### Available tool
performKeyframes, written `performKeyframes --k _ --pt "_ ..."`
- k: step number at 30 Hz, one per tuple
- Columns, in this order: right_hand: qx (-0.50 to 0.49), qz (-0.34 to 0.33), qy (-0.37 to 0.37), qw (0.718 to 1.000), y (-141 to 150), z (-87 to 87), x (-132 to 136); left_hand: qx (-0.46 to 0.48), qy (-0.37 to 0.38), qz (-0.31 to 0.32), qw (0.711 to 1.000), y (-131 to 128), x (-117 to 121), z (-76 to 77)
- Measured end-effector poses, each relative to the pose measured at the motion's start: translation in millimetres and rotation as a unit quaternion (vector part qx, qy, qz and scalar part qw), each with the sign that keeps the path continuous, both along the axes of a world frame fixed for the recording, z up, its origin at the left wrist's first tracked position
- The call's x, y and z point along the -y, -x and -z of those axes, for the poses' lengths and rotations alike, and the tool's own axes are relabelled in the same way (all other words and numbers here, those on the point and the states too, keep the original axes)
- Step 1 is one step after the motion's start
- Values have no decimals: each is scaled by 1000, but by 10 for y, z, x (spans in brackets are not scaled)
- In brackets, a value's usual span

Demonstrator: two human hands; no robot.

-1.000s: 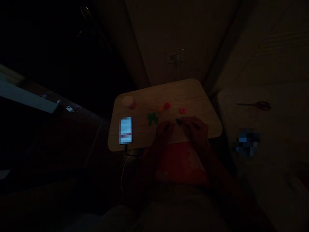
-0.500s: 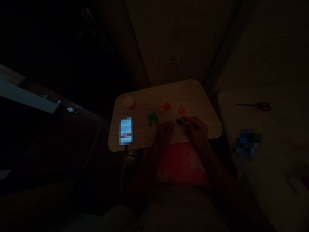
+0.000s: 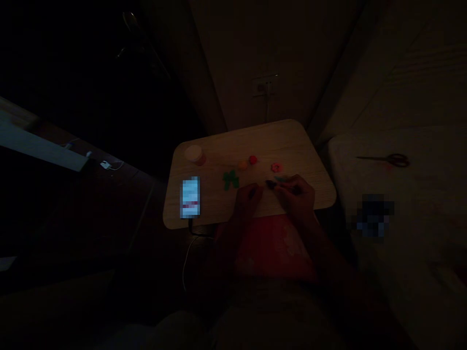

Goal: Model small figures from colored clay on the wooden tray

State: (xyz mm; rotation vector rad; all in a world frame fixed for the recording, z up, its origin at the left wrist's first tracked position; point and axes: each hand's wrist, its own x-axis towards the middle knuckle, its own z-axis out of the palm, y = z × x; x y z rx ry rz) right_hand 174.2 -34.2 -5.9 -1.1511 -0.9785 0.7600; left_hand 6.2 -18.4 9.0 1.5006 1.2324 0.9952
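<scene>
The scene is very dim. On a small wooden table [image 3: 215,213], my right hand [image 3: 297,194] is closed in a pinch near the front edge. A small dark piece [image 3: 271,184] shows just left of its fingertips; whether the fingers hold it I cannot tell. Beside the fingers lies a bluish-green bit [image 3: 280,179]. My left hand [image 3: 249,199] rests with curled fingers, and any content is hidden. Beyond the hands are a pink flower-shaped piece [image 3: 276,167], a red ball-like piece [image 3: 253,159] and an orange lump [image 3: 242,165]. Left of them sits a green leafy-shaped piece [image 3: 231,180].
A lit phone [image 3: 190,197] with a cable lies at the table's left, a lidded tub [image 3: 196,154] behind it. Scissors [image 3: 392,159] rest on a pale surface to the right. A wall socket [image 3: 265,86] with a plugged cord is behind the table.
My right fingers have shifted slightly around the dark piece, and the bluish-green bit now shows beside them. My left hand stays in place. The light has changed a little.
</scene>
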Motion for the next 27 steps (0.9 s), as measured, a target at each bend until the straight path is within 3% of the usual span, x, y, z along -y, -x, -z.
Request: performKeyframes --k 7,15,27 --pt "34 -7 -43 998 -27 -40 -1 10 2 2 1000 4 4 10" --pt "124 0 -36 992 -36 -37 6 10 10 -7 1000 -4 4 0" --pt "151 3 -44 988 -32 -50 17 10 5 -1 1000 1 -2 35"
